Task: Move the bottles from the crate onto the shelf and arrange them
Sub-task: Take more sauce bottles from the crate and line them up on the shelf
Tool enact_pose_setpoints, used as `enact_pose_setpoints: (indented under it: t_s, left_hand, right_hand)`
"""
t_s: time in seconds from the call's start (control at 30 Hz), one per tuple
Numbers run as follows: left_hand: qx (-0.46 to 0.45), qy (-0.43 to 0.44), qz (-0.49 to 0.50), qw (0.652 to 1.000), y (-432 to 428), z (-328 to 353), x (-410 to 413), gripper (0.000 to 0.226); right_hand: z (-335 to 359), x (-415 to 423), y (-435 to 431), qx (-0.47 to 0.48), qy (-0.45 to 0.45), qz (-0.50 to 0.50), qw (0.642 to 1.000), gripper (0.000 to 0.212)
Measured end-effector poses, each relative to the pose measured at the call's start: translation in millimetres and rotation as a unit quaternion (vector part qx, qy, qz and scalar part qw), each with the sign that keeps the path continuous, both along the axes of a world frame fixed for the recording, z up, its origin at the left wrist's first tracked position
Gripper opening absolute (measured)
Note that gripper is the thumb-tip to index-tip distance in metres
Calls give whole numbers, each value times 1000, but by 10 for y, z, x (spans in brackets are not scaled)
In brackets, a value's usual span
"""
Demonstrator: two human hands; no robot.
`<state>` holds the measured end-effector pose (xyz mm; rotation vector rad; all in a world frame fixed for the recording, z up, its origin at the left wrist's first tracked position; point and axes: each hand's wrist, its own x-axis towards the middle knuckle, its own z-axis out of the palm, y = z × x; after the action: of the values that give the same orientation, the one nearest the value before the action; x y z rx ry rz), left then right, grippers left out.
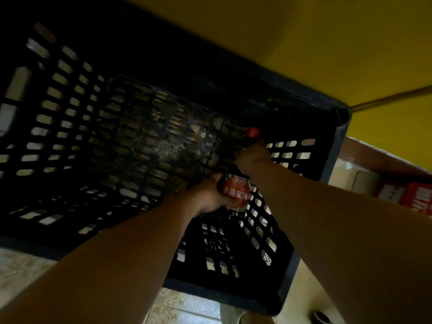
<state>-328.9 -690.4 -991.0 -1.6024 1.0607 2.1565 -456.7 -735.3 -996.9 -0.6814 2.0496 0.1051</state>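
Yellow painted panelling [304, 43] fills the upper right of the view, and pale patterned floor tiles [23, 272] are seen at the lower left. Most of the frame is taken up by a large black plastic crate with slotted walls and a slotted base [210, 66], viewed from above in dim light. Red printed cartons [418, 197] are stacked outside the crate's right corner. Two bare forearms are stretched down into the crate.

A dark bottle with a red label [235, 192] is held inside the crate, close to its right-hand wall, with its neck pointing away from the camera. Whether its base touches the crate's floor cannot be told. The labelled body is gripped by the left hand [210, 197], whose fingers are curled round it. The neck is clasped by the right hand [251, 157], its fingers wrapped just below the small red screw cap [253, 132].
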Motion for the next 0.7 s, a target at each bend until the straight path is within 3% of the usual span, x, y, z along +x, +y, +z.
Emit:
enact_pose_setpoints:
  t_s: [0.1,0.27,0.47,0.7]
  left_hand:
    - [-8,13,22,1000,-23,225,152,89]
    - [-46,27,57,997,-115,1215,501,92]
    - [-81,71,75,991,-202,2919,1002,87]
    - [-170,139,122,968,-139,5324,1729,67]
  right_hand:
    - [322,47,17,-14,-8,-21,1000,59]
    - [1336,257,72,-109,-74,-153,979,48]
    - [3195,669,59,-210,-117,-190,952,39]
    - [5647,1329,263,-322,-189,-158,914,61]
